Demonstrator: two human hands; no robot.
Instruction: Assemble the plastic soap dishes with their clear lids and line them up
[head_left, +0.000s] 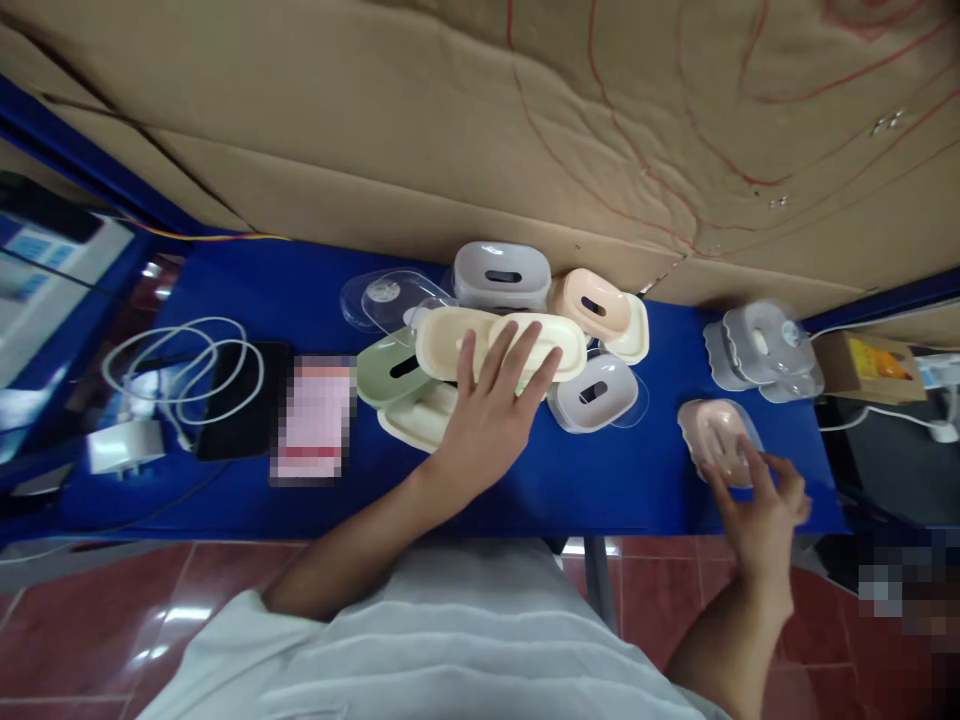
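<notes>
My left hand [491, 425] lies with fingers spread over two overlapping cream oval soap dish parts, a tray [442, 340] and a paler piece [566, 345]. Beneath and around them are a green slotted tray [386, 375], another cream piece [412, 420], and a lilac-grey slotted tray [596, 392]. Behind stand a grey slotted tray [501, 268] and a peach one [596, 303]. At the right, my right hand [761, 510] has its thumb and fingers on a pink soap dish [716, 425] with a wavy clear rim, resting on the table. Its exact fingertip contact is partly hidden.
Clear plastic lids [405, 300] lie behind on the blue table [637, 495]. Grey wavy-edged dishes [765, 345] are stacked at right, near a cardboard box [862, 368]. At left are a white cable [244, 335], a charger [126, 445] and a blurred pink item [315, 420]. Cardboard [360, 140] walls the back.
</notes>
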